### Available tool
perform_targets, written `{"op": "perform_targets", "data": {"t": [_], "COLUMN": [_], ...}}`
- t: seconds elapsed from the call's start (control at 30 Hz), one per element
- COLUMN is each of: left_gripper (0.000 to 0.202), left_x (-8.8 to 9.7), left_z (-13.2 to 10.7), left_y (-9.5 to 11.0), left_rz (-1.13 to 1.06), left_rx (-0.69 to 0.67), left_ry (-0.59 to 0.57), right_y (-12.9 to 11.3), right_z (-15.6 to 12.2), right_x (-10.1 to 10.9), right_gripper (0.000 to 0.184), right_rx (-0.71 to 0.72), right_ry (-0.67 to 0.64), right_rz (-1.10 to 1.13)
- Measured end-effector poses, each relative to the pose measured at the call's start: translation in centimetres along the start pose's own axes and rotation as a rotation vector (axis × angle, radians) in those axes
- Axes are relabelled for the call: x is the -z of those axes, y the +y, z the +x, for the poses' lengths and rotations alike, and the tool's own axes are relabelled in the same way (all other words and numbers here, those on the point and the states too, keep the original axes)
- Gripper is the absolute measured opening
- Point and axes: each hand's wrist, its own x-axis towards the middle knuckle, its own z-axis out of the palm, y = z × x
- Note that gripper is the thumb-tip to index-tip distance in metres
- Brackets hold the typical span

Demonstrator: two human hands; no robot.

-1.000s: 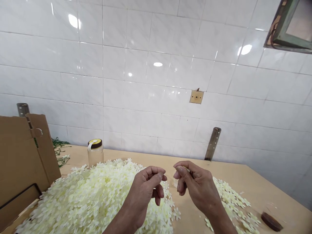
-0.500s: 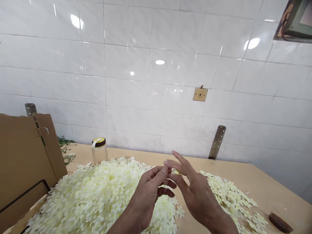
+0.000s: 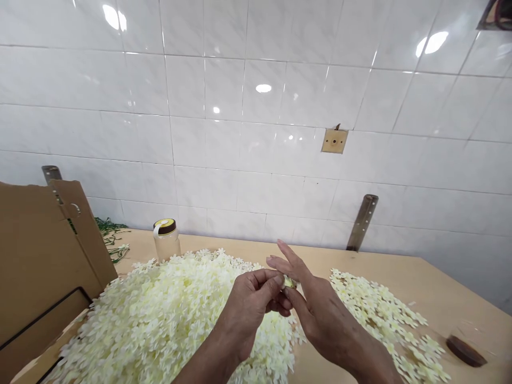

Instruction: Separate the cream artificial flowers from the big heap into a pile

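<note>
Head view, items as I log them: my left hand (image 3: 250,306) and right hand (image 3: 320,314) meet above the table (image 3: 448,298), fingertips pinching one small cream flower piece (image 3: 288,281) between them. Left fingers are curled shut on it; right thumb and middle finger grip it, index extended. Below and to the left lies a large flower pile (image 3: 160,314); a smaller flower scatter (image 3: 384,314) lies right. Behind: lidded jar (image 3: 166,240), cardboard box (image 3: 40,261), dark lid (image 3: 466,351).
</note>
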Motion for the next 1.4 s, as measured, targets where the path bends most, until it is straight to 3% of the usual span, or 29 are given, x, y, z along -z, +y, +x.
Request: {"op": "perform_targets", "data": {"t": [0.13,0.3,0.4,0.77,0.93,1.07,1.23,1.4], "left_gripper": [0.032,0.033,0.031,0.035,0.033,0.029,0.026,0.025], "left_x": [0.0,0.2,0.2,0.3,0.5,1.0,1.4,1.4], "left_z": [0.1,0.3,0.4,0.3,0.4,0.5,0.5,0.4], "left_y": [-0.7,-1.1,-1.0,-0.6,-0.4,0.1,0.8,0.9], "left_rz": [-0.042,-0.091,-0.105,-0.245,-0.135,-0.058,-0.064,-0.064], "left_rx": [-0.001,-0.057,-0.094,0.046,0.008,-0.044,-0.066,-0.071], "left_ry": [0.008,0.112,0.161,0.068,0.166,0.273,0.291,0.265], "right_y": [0.1,0.6,0.5,0.4,0.5,1.1,1.0,0.5], "right_z": [0.1,0.6,1.0,1.1,1.3,1.2,1.0,1.2], "right_x": [0.2,-0.2,-0.8,-1.2,-1.3,-1.2,-0.5,-0.6], "right_gripper": [0.065,0.039,0.031,0.027,0.027,0.024,0.026,0.027], "right_rx": [0.017,0.065,0.142,0.061,0.086,-0.01,-0.167,-0.14], "right_ry": [0.053,0.316,0.382,0.326,0.302,0.361,0.344,0.311], "right_rz": [-0.028,-0.144,-0.18,-0.133,-0.148,-0.154,-0.077,-0.006]}}
